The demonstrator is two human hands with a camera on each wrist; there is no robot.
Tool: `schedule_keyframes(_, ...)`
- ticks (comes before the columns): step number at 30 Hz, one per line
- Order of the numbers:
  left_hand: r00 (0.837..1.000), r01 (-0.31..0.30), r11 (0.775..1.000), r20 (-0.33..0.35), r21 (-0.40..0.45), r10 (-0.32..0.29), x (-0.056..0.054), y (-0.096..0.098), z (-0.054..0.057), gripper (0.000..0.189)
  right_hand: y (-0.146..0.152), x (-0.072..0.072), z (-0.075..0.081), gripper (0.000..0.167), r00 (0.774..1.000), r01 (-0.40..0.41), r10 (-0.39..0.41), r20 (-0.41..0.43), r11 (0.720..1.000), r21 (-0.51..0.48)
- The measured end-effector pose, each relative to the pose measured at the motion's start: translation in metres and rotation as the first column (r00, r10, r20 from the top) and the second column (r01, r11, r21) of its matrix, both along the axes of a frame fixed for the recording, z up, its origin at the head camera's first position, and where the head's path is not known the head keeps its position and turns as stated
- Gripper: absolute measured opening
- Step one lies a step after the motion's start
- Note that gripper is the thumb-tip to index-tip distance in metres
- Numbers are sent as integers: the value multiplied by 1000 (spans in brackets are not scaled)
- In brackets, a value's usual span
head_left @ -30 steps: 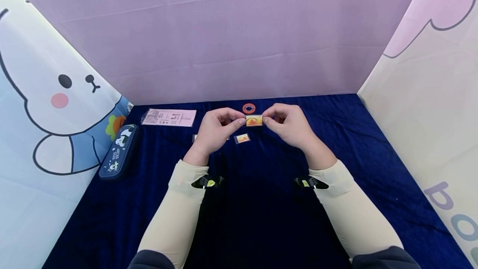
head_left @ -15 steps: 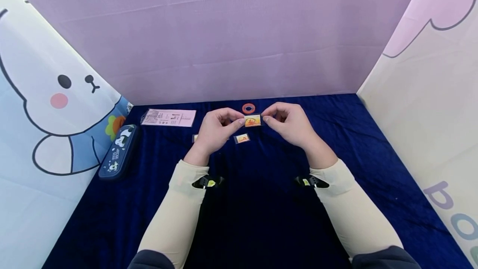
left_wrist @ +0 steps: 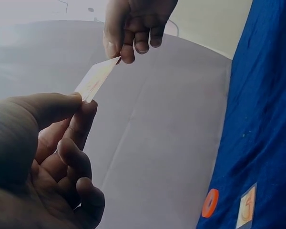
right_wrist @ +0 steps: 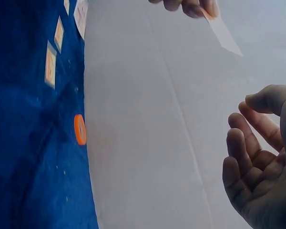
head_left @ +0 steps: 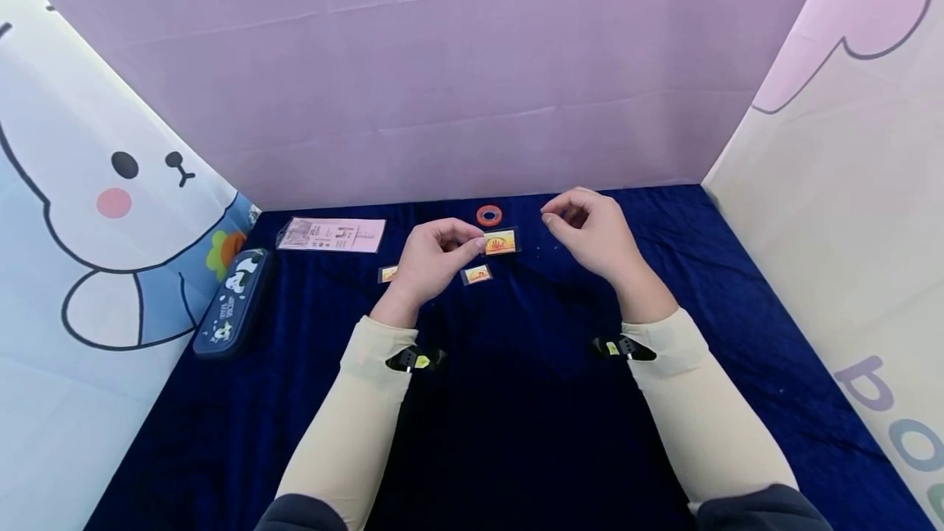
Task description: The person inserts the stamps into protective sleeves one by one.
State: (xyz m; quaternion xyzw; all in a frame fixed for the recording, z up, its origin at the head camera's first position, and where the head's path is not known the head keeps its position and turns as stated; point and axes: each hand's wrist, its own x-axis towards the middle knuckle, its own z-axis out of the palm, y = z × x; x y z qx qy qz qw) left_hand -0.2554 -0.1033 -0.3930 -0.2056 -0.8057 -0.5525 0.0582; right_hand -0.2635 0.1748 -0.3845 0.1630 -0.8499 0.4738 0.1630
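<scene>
Between thumb and index finger, my left hand (head_left: pixel 433 262) pinches the left edge of a small yellow-and-orange card (head_left: pixel 501 242) in a clear sleeve. In the head view my right hand (head_left: pixel 592 234) is apart from the card, off to its right. Its fingers (right_wrist: pixel 243 143) are loosely bent and hold nothing. Below the held card lies a similar small card (head_left: pixel 477 274) on the cloth. Another small card (head_left: pixel 387 274) is partly hidden by my left hand. An orange-red ring like a tape roll (head_left: pixel 489 215) lies behind the held card.
A dark blue cloth (head_left: pixel 516 433) covers the table. At the back left lies a pink printed sheet (head_left: pixel 335 234) in a clear sleeve. A navy pencil case (head_left: pixel 232 301) with pandas sits by the left wall. A purple curtain (head_left: pixel 472 72) stands behind.
My right hand has let go of the card's right edge and moved away to the right and slightly back. My left hand still holds the card, almost in place.
</scene>
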Motion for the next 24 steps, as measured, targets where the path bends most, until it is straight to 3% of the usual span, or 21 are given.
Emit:
schedule_keyframes(16,996,-15,998,81,-53,20,-20,9,-36,10,32,-13,-8,12,994,108,-108,20,994,-15)
schedule_keyframes(24,996,-31,996,85,-83,38,-29,15,-52,9,40,-16,-7,10,989,147,-146,8,988,-43)
